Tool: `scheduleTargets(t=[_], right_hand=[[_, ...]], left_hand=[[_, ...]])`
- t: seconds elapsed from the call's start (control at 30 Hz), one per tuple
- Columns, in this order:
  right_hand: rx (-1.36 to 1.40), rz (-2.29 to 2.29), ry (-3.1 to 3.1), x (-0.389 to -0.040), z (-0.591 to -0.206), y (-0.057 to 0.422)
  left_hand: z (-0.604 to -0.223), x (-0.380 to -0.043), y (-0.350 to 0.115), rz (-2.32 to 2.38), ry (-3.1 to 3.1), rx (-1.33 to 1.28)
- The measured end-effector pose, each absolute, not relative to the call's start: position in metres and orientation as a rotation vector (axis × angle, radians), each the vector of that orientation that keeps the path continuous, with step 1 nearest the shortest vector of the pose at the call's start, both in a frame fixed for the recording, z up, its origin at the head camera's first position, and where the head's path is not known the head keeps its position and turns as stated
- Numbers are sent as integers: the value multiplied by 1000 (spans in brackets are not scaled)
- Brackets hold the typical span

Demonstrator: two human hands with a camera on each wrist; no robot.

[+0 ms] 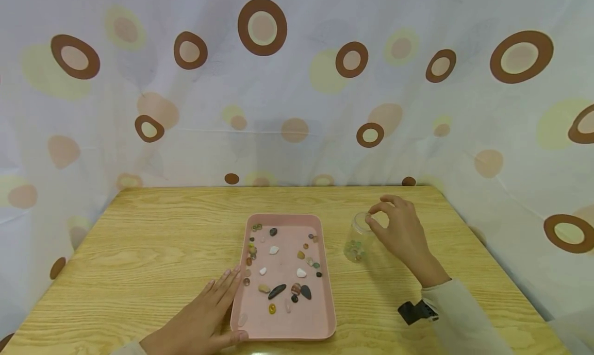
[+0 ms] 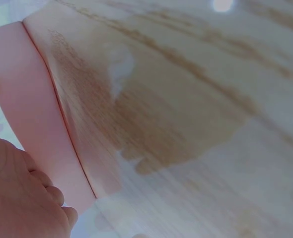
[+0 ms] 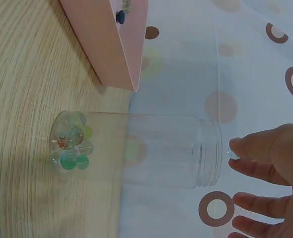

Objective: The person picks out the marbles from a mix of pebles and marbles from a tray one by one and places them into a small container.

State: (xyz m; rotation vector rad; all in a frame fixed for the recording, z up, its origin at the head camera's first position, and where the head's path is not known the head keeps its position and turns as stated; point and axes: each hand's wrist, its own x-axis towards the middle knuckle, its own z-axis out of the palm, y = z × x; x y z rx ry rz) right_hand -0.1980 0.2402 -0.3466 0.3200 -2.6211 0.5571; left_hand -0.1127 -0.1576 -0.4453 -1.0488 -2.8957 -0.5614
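Note:
My right hand (image 1: pixel 401 231) pinches a small clear glass marble (image 3: pixel 233 149) between thumb and index finger, just outside the mouth of a clear jar (image 3: pixel 161 151). The jar stands upright, uncapped, with several green, amber and clear marbles (image 3: pixel 74 141) at its bottom. To its left lies a pink tray (image 1: pixel 283 330) that bears several pebbles and stones, among them a long black stone (image 1: pixel 277 291) and a white stone (image 1: pixel 301 273). My left hand (image 1: pixel 204 314) rests against the tray's left side, fingers extended along it and thumb at the near corner.
All of this is on a wood-grain table (image 1: pixel 158 252). A white curtain (image 1: pixel 204 97) printed with brown rings hangs behind the table and along both sides. A dark strap (image 1: pixel 417 311) sits at my right wrist.

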Motion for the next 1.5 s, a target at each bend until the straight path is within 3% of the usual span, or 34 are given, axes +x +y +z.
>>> scheduleTargets(t=[1.13,1.5], right_hand=[[301,489,-2681,-201,-358,248],[412,514,-2626,-196,-353,214]], left_hand=[[-443,-112,-156,-580,-2925,-1048],[-443,-112,-157,-561,-2905,-1042]])
